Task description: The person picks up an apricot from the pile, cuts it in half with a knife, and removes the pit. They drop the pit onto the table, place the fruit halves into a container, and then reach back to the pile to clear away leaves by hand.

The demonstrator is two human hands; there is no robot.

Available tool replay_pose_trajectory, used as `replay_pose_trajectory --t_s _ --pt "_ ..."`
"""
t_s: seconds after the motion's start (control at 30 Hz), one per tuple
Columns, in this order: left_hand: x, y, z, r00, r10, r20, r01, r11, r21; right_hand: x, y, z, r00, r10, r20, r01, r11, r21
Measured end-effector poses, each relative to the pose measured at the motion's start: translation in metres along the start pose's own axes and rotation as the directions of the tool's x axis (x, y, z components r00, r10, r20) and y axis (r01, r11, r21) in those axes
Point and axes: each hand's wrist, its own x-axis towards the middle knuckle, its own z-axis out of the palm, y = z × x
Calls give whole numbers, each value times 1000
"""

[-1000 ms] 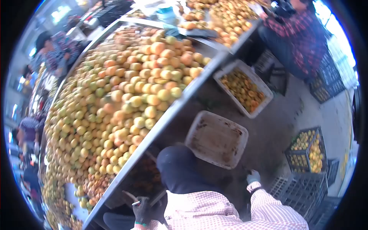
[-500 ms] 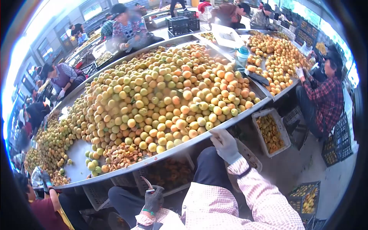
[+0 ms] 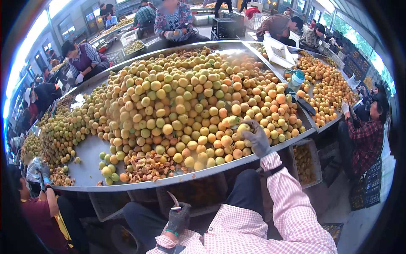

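Observation:
My left hand (image 3: 178,221), in a dark glove, is closed around the handle of a small curved knife (image 3: 173,199), its blade pointing up, in front of the table edge and above my lap. My right hand (image 3: 256,139), in a greyish glove, reaches over the table rim with its fingers curled on a yellowish apricot (image 3: 242,128) at the near side of the heap. Apricots (image 3: 177,106), green to orange, are piled across the metal table (image 3: 86,165). A small heap of cut apricot pieces (image 3: 148,166) lies near the front rim.
A bottle (image 3: 295,80) and a dark flat object (image 3: 305,106) rest by the divider on the right. Crates (image 3: 306,163) stand below the table. A person in a plaid shirt (image 3: 364,137) sits at right, another in maroon (image 3: 40,216) at left; more people sit beyond.
My right hand has moved from the table's front rim up onto the apricots and closed on one. The knife stays in my left hand. The view has shifted slightly.

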Motion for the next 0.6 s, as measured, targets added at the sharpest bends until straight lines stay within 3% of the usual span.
replay_pose_trajectory --t_s 0.03,0.1,0.17,0.23,0.27,0.3,0.33,0.4,0.5,0.57,0.6 --pt "-2 6 4 1000 -16 -10 16 1000 -3 -23 -18 20 981 126 149 -177 898 403" --pt "-5 26 14 997 49 64 -53 997 54 -64 -28 54 900 181 397 -417 623 661" --pt "-1 36 23 977 204 58 -211 961 180 -101 -24 86 805 261 532 -562 623 544" --pt "0 42 28 781 612 129 -576 623 529 -131 -5 113 713 358 603 -643 676 360" --pt "-5 48 29 791 604 95 -550 636 540 -145 -10 131 717 431 548 -599 782 169" --pt "-12 57 32 705 680 201 -583 395 710 -160 -3 149 797 322 510 -473 858 198" --pt "-20 62 33 626 706 332 -567 118 815 -172 7 161 821 317 475 -430 891 149" --pt "-34 65 34 678 660 324 -513 108 852 -186 14 171 839 312 446 -392 914 98" --pt "-41 59 26 736 558 383 -507 81 858 -186 9 168 867 304 396 -405 891 204" --pt "-45 58 21 838 361 409 -545 541 640 -179 6 156 767 419 486 -517 852 82" --pt "-48 60 19 864 199 462 -432 762 482 -177 0 152 738 448 505 -547 835 58"
